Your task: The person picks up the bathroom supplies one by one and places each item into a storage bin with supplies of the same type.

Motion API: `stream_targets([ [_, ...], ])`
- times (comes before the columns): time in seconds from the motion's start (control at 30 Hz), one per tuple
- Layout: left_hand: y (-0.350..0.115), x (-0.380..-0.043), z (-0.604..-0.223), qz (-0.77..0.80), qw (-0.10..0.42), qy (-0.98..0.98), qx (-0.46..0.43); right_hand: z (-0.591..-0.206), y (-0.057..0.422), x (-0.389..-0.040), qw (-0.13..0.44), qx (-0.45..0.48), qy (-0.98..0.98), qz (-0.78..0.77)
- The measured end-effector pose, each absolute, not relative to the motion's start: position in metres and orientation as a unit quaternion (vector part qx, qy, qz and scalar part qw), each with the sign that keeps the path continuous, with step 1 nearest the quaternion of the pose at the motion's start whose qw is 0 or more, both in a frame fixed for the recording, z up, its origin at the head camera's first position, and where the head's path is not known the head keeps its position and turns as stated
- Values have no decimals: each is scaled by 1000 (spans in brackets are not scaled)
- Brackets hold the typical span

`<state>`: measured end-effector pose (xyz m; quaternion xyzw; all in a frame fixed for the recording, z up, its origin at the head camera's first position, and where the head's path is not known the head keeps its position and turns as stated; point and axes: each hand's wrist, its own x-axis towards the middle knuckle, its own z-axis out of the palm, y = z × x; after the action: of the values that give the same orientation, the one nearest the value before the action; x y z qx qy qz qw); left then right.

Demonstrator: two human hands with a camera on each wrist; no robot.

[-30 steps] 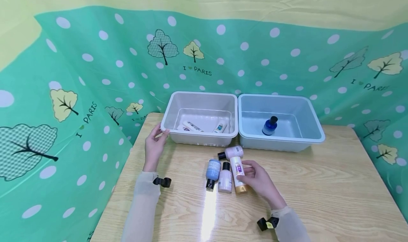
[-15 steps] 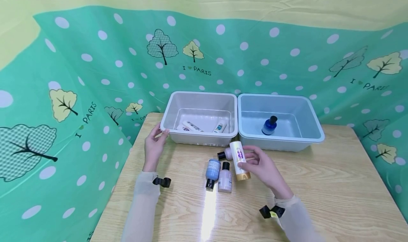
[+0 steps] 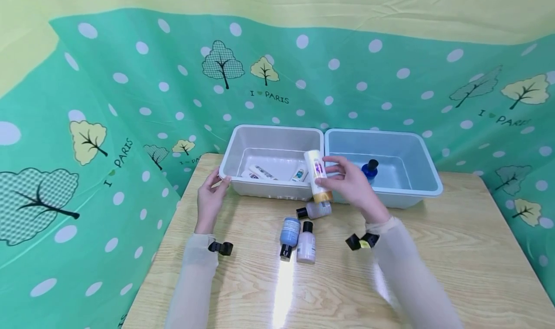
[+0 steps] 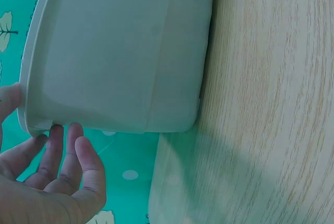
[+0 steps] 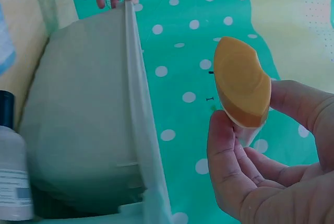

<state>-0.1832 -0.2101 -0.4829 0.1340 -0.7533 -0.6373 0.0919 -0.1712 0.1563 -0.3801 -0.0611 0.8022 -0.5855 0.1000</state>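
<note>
My right hand (image 3: 353,184) pinches a white bottle with a gold cap (image 3: 315,172) between thumb and fingers. It is raised over the grey bin's front right corner, cap end toward me. In the right wrist view the gold cap (image 5: 241,80) faces the camera and hides most of the bottle. At the bin's front left corner, my left hand (image 3: 209,201) holds the rim of the grey bin (image 3: 270,190). The left wrist view has the thumb on one side of that rim (image 4: 27,78) and fingertips on the other. White bottles or tubes (image 3: 262,171) lie inside the bin.
Right beside the grey bin stands a light blue bin (image 3: 390,194) with a dark blue bottle (image 3: 370,171) inside. In front on the wooden table (image 3: 251,281) lie a blue bottle (image 3: 290,230), a pale pink bottle (image 3: 306,247) and another pale bottle (image 3: 318,209). A patterned curtain (image 3: 303,64) hangs behind.
My right hand has lifted the white bottle off the table and carried it forward, up to the grey bin's front right corner. The left hand has stayed on the rim.
</note>
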Motion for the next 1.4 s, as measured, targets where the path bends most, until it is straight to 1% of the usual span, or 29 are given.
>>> stream_targets([
  [0.23, -212, -182, -482, -639, 95, -752, 132, -348, 137, -220, 105, -71, 794, -595],
  [0.37, -211, -184, -484, -639, 98, -753, 127, -341, 124, -252, 120, -72, 788, -599],
  [0.57, -214, -186, -485, -637, 97, -754, 126, -349, 105, -295, 138, -59, 796, -586],
  [0.8, -214, -186, -483, -640, 102, -752, 121, -373, 89, -337, 164, -74, 807, -562],
  [0.93, -213, -184, -482, -638, 101, -754, 116, -385, 84, -349, 193, -85, 809, -549],
  [1.1, -211, -185, -481, -643, 105, -750, 114, -398, 82, -352, 222, -96, 819, -520],
  [1.23, -211, -185, -482, -644, 98, -750, 112, -405, 81, -351, 237, -90, 839, -482],
  [1.4, -212, -184, -483, -641, 97, -753, 116, -405, 77, -350, 248, -91, 828, -494],
])
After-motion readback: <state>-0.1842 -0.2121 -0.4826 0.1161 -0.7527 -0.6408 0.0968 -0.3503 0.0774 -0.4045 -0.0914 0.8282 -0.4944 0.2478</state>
